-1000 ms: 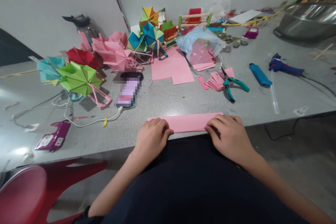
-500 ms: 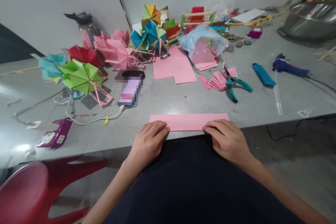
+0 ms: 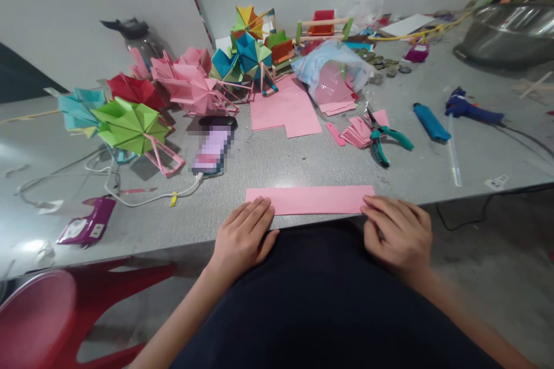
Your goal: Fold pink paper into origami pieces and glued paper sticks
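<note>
A folded strip of pink paper (image 3: pixel 318 200) lies lengthwise along the table's front edge. My left hand (image 3: pixel 244 230) rests on the strip's left end, fingers extended flat and thumb apart, pointing right below the table edge. At the right end, my right hand (image 3: pixel 398 233) is curled, its fingertips pressed together on the strip's corner and lower edge. Beyond the strip lie a larger pink sheet (image 3: pixel 281 109), a pile of small pink paper pieces (image 3: pixel 357 131) and teal-handled pliers (image 3: pixel 378 149).
A phone (image 3: pixel 213 147) with a white cable lies left of the strip. Folded paper models (image 3: pixel 132 124) crowd the back left. A glue gun (image 3: pixel 474 108), a glue stick (image 3: pixel 454 155) and a blue pouch-like item (image 3: pixel 431 122) lie right. A red stool (image 3: pixel 38 317) stands below left.
My right hand has slid rightward along the strip to its right end. My left thumb has come away from the paper's edge, while the left fingers stay on the strip.
</note>
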`<state>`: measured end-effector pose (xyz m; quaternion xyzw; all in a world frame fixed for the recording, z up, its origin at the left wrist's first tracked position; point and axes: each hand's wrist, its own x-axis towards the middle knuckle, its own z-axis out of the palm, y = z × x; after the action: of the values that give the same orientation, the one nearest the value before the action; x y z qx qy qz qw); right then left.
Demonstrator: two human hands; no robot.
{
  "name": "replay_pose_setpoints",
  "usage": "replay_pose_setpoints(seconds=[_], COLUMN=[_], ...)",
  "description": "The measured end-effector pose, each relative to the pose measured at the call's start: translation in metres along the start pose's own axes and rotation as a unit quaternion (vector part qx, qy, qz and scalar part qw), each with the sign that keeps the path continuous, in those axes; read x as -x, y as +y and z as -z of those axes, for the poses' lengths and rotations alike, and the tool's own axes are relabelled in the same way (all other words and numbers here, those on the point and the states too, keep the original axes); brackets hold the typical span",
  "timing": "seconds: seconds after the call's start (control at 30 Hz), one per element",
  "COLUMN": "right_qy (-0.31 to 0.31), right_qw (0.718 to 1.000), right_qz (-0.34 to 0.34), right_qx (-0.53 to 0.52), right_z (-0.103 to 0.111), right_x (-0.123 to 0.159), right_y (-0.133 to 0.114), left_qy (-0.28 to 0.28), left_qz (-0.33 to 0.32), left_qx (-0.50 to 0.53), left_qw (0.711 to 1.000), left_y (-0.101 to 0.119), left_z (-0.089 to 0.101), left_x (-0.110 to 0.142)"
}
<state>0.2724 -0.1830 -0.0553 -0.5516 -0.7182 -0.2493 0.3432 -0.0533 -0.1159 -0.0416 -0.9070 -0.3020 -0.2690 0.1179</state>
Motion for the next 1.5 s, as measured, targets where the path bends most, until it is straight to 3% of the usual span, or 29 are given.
replay_pose_setpoints(seconds=[0.27,0.53,0.63,0.8,1.07,1.33,1.5], right_qy=[0.012,-0.007,-0.023,-0.060,-0.128,-0.161,-0.126], right_qw=[0.999,1.000,0.998,0.984,0.961,0.965,0.978], right_qz=[0.021,0.020,0.044,0.145,0.231,0.194,0.157], right_qx=[0.026,-0.011,-0.033,-0.084,-0.077,-0.075,-0.046], right_z=[0.002,0.002,-0.003,-0.020,-0.028,-0.021,-0.011], right_x=[0.007,0.001,-0.003,-0.010,-0.019,-0.001,0.009], right_y=[0.010,0.012,0.003,-0.015,-0.031,-0.021,-0.013], left_qy=[0.037,0.039,0.009,-0.022,-0.078,-0.076,-0.080], left_qz=[0.047,0.036,-0.007,-0.131,-0.148,-0.124,-0.111], left_qx=[-0.074,-0.108,-0.107,-0.074,-0.019,-0.022,-0.002], left_qw=[0.995,0.993,0.994,0.988,0.986,0.989,0.991], left_y=[-0.002,0.001,0.005,0.013,0.014,0.012,0.012], left_z=[-0.004,-0.005,-0.007,-0.016,-0.024,-0.023,-0.025], left_x=[0.023,0.028,0.019,-0.011,-0.022,-0.019,-0.017])
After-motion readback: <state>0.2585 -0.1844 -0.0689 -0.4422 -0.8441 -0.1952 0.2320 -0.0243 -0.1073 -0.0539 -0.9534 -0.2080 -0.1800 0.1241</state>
